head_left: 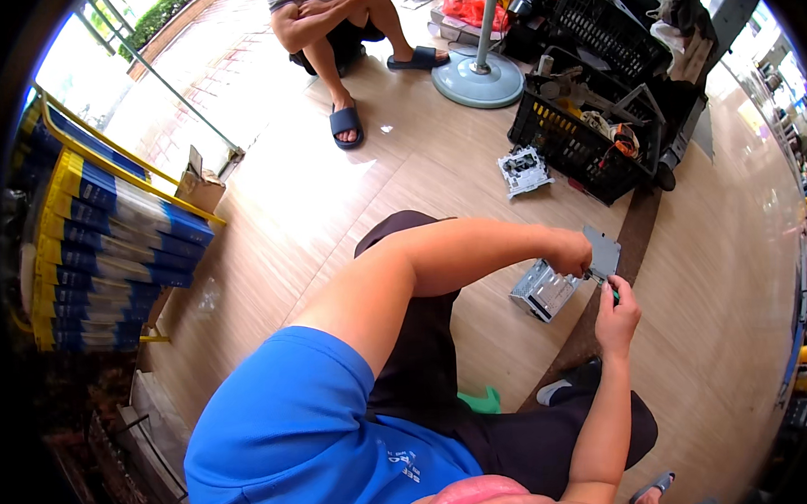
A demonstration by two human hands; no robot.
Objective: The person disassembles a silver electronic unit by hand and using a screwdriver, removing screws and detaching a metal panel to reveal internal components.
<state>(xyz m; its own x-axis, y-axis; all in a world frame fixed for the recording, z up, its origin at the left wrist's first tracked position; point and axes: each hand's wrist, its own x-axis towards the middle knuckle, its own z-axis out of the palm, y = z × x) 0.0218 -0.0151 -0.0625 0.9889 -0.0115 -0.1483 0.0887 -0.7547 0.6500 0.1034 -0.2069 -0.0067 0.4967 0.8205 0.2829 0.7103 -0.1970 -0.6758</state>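
Observation:
A silver metal electronics box is in front of me, low over the tiled floor, with a flat grey metal plate standing out at its far right side. My left hand is closed at the edge where box and plate meet, its fingertips partly hidden. Close by, my right hand pinches a small green-handled tool, its tip pointing at that edge beside my left fingers. The tip is too small to tell its kind. A detached metal-and-white device mechanism lies on the floor beyond.
Black plastic crates full of parts and cables stand at the far right, beside a round stand base. Another person in slides squats ahead. A yellow rack of blue-and-yellow packages stands left. Something green shows by my leg.

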